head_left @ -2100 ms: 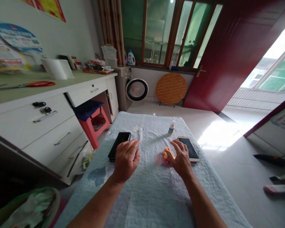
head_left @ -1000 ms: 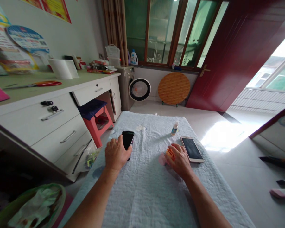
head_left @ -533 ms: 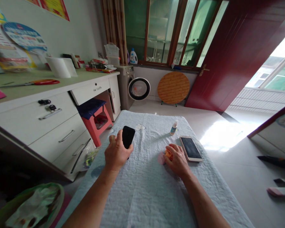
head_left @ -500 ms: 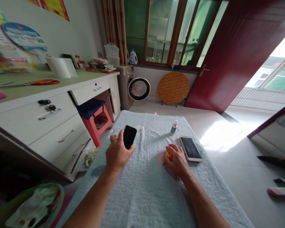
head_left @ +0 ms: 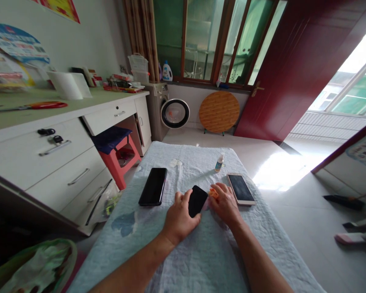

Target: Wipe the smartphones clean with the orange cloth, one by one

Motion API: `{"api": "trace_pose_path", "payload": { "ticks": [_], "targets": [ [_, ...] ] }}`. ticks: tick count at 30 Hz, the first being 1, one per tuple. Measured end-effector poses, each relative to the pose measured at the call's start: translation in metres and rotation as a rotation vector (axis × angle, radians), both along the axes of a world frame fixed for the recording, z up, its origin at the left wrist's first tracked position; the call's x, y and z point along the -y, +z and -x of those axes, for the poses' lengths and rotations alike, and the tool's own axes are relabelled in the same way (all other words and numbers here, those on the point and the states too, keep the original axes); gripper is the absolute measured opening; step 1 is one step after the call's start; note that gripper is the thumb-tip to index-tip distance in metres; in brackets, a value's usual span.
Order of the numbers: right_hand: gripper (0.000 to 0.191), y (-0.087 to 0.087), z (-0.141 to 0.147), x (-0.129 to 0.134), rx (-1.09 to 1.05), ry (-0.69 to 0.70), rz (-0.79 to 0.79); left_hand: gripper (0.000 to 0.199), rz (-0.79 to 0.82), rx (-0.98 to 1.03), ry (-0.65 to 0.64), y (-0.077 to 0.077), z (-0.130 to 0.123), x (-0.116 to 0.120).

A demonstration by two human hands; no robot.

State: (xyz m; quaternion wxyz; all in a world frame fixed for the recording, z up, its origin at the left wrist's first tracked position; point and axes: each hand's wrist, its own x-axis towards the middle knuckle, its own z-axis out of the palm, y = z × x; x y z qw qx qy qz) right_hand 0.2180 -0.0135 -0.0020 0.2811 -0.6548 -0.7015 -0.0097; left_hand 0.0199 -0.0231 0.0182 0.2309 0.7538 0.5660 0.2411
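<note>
My left hand [head_left: 179,217] grips a small black smartphone [head_left: 197,201] by its edges, dark face up, over the middle of the cloth-covered table [head_left: 183,252]. Close beside it, my right hand [head_left: 226,205] is closed on a crumpled orange cloth [head_left: 214,193], partly hidden by the fingers. A larger black smartphone [head_left: 153,186] lies flat to the left of both hands. Just right of my right hand lies a white-and-gold smartphone [head_left: 241,189] with a dark screen. Behind the hands a small spray bottle [head_left: 219,163] stands upright.
A white desk [head_left: 61,158] with drawers runs along the left, and a red stool [head_left: 118,158] is tucked by it. Farther back are a washing machine [head_left: 157,110] with its door open and a round wooden tabletop [head_left: 219,112]. A green-rimmed basket [head_left: 75,260] sits at lower left.
My left hand has moved right with the small black smartphone, close to the orange cloth. The larger black smartphone, hidden behind that hand before, now shows. My right hand stays near the white-and-gold phone.
</note>
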Motion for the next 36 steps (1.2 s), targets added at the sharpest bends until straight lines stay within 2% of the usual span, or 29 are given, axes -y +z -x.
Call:
{"api": "trace_pose_path", "payload": {
  "ticks": [6, 10, 17, 23, 26, 29, 32, 36],
  "targets": [
    [0.023, 0.004, 0.003, 0.001, 0.035, 0.018, 0.072, 0.067, -0.004, -0.092, 0.002, -0.003, 0.006, -0.009],
    [0.021, 0.004, 0.003, 0.000, 0.013, 0.026, 0.066, 0.063, -0.043, -0.098, -0.077, -0.007, 0.010, -0.007],
    [0.021, 0.006, 0.001, 0.000, -0.051, 0.013, 0.113, 0.076, -0.050, -0.128, -0.190, -0.004, 0.013, -0.002],
    [0.018, 0.008, -0.002, -0.001, -0.349, 0.020, 0.042, 0.080, -0.009, -0.170, -0.349, 0.001, 0.025, -0.006],
    [0.018, 0.010, 0.002, -0.001, -0.527, 0.048, 0.005, 0.080, 0.007, -0.137, -0.399, 0.003, 0.030, -0.011],
    [0.024, 0.010, 0.008, 0.001, -0.618, 0.055, 0.018, 0.087, 0.042, -0.100, -0.439, 0.004, 0.033, -0.015],
    [0.027, 0.010, 0.017, 0.003, -0.620, 0.078, 0.045, 0.092, 0.084, -0.040, -0.470, 0.003, 0.034, -0.017],
    [0.015, 0.009, 0.024, 0.002, -0.510, 0.098, 0.061, 0.090, 0.105, 0.035, -0.504, 0.004, 0.034, -0.016]
  ]
}}
